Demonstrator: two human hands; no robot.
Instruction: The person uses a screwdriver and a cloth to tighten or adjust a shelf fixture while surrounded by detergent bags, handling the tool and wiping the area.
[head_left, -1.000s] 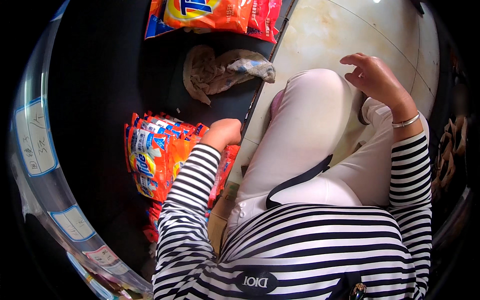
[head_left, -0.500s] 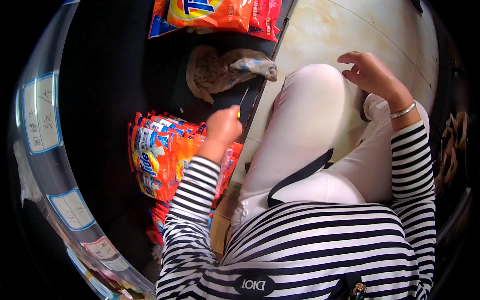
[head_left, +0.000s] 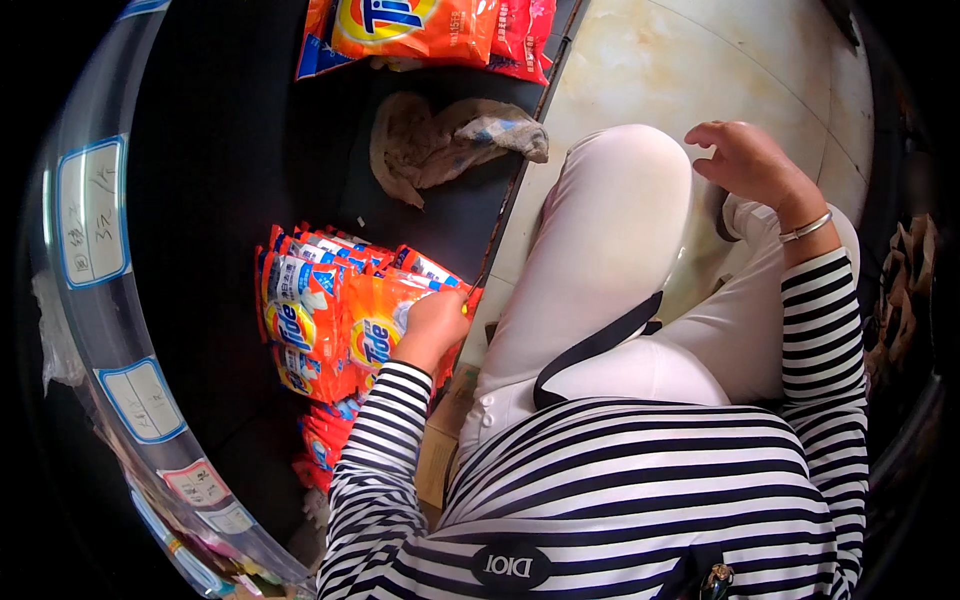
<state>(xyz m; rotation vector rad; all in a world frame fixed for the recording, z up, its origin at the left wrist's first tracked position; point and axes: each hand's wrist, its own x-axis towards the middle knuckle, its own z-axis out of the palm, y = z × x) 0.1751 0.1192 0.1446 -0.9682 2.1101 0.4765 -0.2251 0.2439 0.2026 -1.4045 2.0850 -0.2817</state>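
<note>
My left hand (head_left: pixel 437 322) is closed around a slim tool, of which only a bit of yellow handle (head_left: pixel 465 309) shows; the rest is hidden or too small to make out. The hand is over the front of a stack of orange detergent bags (head_left: pixel 375 330), at their right edge. Whether it touches them I cannot tell. My right hand (head_left: pixel 745 160), with a bangle at the wrist, hovers beside my knee, its fingers loosely bent and apart, holding nothing.
A crumpled, dirty cloth (head_left: pixel 430 150) lies on the dark shelf (head_left: pixel 440 225) beyond the stack. More detergent bags (head_left: pixel 420 35) stand at the far end. A clear strip with price labels (head_left: pixel 95 210) curves along the left. A cardboard box (head_left: pixel 440 450) sits beside my thigh.
My left hand has come down and nearer with the tool, from beside the cloth to the orange bags. The thin metal tip seen earlier no longer shows clearly. My right hand has shifted slightly nearer.
</note>
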